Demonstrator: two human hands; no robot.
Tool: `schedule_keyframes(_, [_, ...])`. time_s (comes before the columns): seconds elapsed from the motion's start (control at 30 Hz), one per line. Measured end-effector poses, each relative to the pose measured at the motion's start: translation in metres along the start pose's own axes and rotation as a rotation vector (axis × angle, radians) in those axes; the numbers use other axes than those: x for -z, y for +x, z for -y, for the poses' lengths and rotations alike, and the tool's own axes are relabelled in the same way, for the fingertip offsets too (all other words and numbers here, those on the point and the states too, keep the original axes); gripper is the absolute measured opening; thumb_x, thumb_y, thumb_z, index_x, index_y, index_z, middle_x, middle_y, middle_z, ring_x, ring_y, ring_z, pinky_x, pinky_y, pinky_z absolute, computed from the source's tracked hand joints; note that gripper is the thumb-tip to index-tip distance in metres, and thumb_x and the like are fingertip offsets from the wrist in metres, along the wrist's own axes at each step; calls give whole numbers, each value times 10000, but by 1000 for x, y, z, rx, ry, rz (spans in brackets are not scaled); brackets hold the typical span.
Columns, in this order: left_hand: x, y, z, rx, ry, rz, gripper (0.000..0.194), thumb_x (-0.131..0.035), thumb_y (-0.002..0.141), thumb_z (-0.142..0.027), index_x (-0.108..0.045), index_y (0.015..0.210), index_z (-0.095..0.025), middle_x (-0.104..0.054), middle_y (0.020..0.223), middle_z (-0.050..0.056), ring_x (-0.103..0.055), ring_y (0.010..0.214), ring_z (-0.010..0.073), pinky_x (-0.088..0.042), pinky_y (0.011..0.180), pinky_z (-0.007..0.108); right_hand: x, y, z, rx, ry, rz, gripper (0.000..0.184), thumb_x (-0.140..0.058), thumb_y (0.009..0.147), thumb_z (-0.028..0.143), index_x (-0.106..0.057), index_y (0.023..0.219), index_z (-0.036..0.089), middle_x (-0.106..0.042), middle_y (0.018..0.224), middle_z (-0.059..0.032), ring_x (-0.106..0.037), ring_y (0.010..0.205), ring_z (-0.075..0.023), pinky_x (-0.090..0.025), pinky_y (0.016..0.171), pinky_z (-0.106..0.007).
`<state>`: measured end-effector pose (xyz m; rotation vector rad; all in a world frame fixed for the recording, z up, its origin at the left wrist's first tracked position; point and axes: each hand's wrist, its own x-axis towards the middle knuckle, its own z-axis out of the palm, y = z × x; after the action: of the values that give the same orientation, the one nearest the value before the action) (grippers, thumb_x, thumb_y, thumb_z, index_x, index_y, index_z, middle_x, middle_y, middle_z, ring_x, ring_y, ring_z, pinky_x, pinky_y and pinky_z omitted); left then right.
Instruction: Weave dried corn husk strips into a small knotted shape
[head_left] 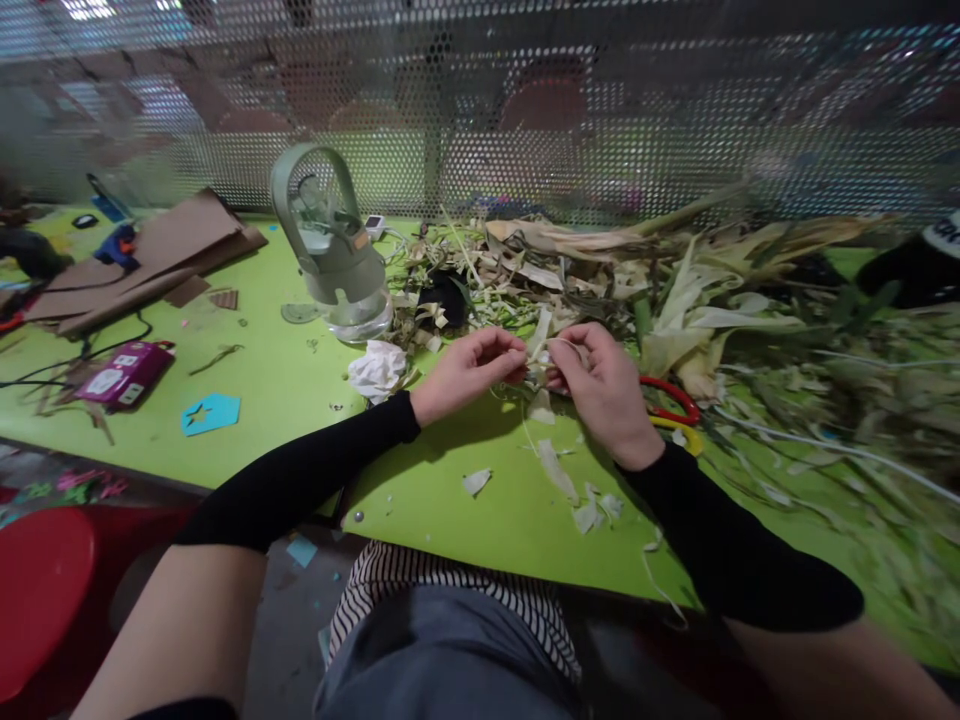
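Note:
Both hands meet over the green table (465, 510), pinching a pale strip of dried corn husk (541, 352) between them. My left hand (469, 368) has its fingers closed on the strip's left end. My right hand (600, 385) is curled around the right end, fingers pressed together. Black sleeves cover both forearms. Small torn husk scraps (559, 470) lie on the table just below the hands.
A large heap of corn husks and stalks (675, 290) fills the back and right. Red and yellow scissors handles (675, 410) lie by my right wrist. A green desk fan (330, 240), crumpled tissue (377, 370), cardboard sheets (150, 260), a magenta box (124, 372) and a blue cutout (211, 412) sit left.

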<state>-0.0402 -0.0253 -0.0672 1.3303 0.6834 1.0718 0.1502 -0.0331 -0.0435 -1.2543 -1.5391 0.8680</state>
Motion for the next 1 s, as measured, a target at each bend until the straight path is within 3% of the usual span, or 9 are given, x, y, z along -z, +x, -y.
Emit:
schedule_keyframes(0.13, [-2,-3,-1,-17,4,32,281,-762,947,-395,-622,1007,-158,-694,916,20,-689,803,108,-555,835,308,1,0,2,-147,31,60,292,-732,856,482,-555,837,251,-571,619,47,-508,496,-123,-394,460,-258])
schedule_keyframes(0.27, [-6,-4,-2,-7,-8,27,374,-846,855,-425,-617,980,-157,-672,907,3,-645,786,92,-520,791,285,0,-1,0,-159,-58,87,308,-740,839,511,-581,851,249,-580,604,37,-521,501,-147,-394,460,-278])
schedule_keyframes(0.47, [-11,-3,-8,13,63,-155,315,-837,863,-356,-596,902,-158,-625,763,-41,-559,671,59,-440,666,228,-2,-1,-2,-202,-10,171,391,-728,867,596,-552,955,258,-607,638,30,-573,497,-177,-408,452,-296])
schedule_keyframes(0.57, [-9,-1,-14,59,60,-260,203,-766,921,-216,-576,866,-167,-610,697,-50,-573,631,69,-452,673,244,3,1,-3,-19,-98,152,404,-728,904,555,-565,1104,244,-669,713,4,-647,584,-207,-482,518,-324])
schedule_keyframes(0.73, [-8,2,-22,196,-84,-321,197,-689,950,-99,-570,806,-165,-602,619,-51,-574,570,71,-454,657,242,14,5,-9,560,-504,-2,353,-677,954,294,-621,1295,225,-784,1090,-102,-755,835,-267,-607,728,-420])
schedule_keyframes(0.83, [-9,2,-26,306,-247,-327,196,-672,963,-89,-573,807,-154,-630,649,-46,-576,565,47,-483,675,219,16,6,-12,832,-599,-67,411,-643,977,189,-590,1379,251,-792,1122,-90,-771,850,-265,-638,773,-449])
schedule_keyframes(0.93, [-9,2,-27,451,-377,-292,192,-622,998,-75,-580,822,-140,-658,698,-29,-584,576,28,-512,712,205,16,5,-12,954,-568,-126,493,-660,975,136,-555,1421,318,-788,1165,-80,-780,983,-295,-653,875,-505])
schedule_keyframes(1.0, [-7,1,-26,508,-388,-206,182,-609,1003,-68,-583,836,-136,-663,712,-23,-590,588,30,-520,732,210,15,4,-10,941,-524,-124,486,-658,973,122,-577,1387,364,-780,1176,-76,-763,1084,-317,-643,941,-540])
